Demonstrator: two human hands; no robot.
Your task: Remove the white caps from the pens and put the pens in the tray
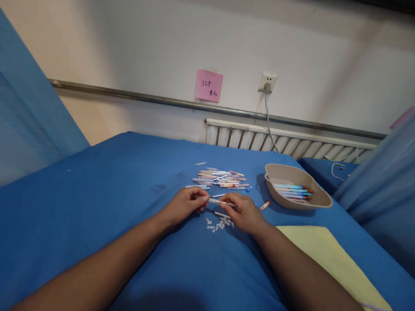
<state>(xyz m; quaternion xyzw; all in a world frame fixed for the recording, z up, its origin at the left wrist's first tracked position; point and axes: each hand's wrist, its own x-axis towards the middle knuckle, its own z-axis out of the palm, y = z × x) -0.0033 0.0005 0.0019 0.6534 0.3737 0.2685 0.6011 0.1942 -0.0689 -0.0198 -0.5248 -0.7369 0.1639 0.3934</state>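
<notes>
My left hand [189,202] pinches one end of a slim, pale pen barrel [214,201], and my right hand [241,210] grips its other end. The barrel lies level between the fingertips, a little above the blue cloth. Just beyond it is a loose pile of pen parts [220,177], with pale barrels, thin white refills and patterned pieces mixed together. Below my fingers, nearer to me, small white plastic pieces [222,223] lie scattered. Beside them is a white refill [222,214], partly hidden by my right hand.
A beige basin [319,201] at the right holds several blue and pink pens [293,190]. An orange-and-white pen piece [265,205] lies beside it. Yellow cloth [308,242] is under my right forearm. Behind the blue-covered table [97,194] are a radiator [240,136] and a socket with a plugged-in cable [267,82].
</notes>
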